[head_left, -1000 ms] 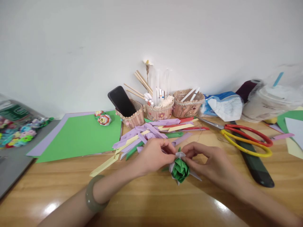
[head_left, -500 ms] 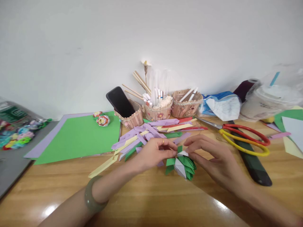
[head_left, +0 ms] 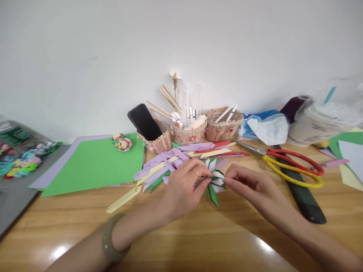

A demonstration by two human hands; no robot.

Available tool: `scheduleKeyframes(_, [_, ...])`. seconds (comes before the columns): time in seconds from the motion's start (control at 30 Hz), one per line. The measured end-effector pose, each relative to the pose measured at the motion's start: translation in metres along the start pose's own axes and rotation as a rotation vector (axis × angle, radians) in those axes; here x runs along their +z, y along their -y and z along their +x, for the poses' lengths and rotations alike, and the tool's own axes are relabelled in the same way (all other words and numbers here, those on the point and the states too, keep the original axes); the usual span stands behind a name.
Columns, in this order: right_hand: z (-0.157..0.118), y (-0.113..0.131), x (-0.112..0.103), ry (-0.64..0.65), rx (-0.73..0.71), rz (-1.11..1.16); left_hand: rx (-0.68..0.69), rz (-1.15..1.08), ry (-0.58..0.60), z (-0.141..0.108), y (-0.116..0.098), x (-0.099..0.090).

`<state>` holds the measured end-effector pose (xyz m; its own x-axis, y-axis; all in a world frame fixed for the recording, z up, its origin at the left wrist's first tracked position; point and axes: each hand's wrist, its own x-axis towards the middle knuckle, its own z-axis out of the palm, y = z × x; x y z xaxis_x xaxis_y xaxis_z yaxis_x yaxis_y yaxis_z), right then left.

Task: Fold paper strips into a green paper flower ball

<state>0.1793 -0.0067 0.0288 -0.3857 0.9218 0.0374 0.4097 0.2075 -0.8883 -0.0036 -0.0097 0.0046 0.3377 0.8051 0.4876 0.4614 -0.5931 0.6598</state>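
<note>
Between my hands is a folded paper piece of green and white, its pointed green tips spreading out below and white ones above. My left hand, with a ring on one finger, pinches its left side between thumb and fingers. From the right, the thumb and fingertips of my right hand close on its other edge. My fingers hide part of the folds. Just behind lies a heap of folded paper strips in purple, yellow, green and red.
Green sheets with two small paper rosettes lie left. Scissors rest across a dark flat tool on the right. Behind stand baskets, one holding a phone. A plastic cup stands at right.
The paper piece has turned between my hands, so its white folds and spread tips now show instead of the layered green side. My right fingers have drawn together into a pinch.
</note>
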Motion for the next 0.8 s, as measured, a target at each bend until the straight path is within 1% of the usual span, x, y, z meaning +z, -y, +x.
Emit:
scheduleKeyframes(0.13, [0.0011, -0.0019, 0.001, 0.026, 0.075, 0.121, -0.064, 0.011, 0.004, -0.0016, 0.0004, 0.004])
scheduleKeyframes(0.23, [0.0007, -0.0013, 0.0018, 0.023, 0.093, 0.166, -0.1, -0.025, -0.018, -0.0033, 0.0003, 0.0065])
scheduleKeyframes(0.4, [0.0011, 0.0012, 0.0032, -0.01, 0.089, 0.183, -0.115, -0.092, -0.039, -0.0049, -0.0002, 0.008])
scheduleKeyframes(0.57, [-0.0007, 0.0001, 0.0038, -0.008, 0.092, 0.204, -0.146, -0.195, -0.04, -0.0051, 0.0, 0.0095])
scheduleKeyframes(0.8, [-0.001, -0.0014, 0.0051, -0.017, 0.089, 0.23, -0.168, -0.265, -0.089, -0.0053, -0.0006, 0.0103])
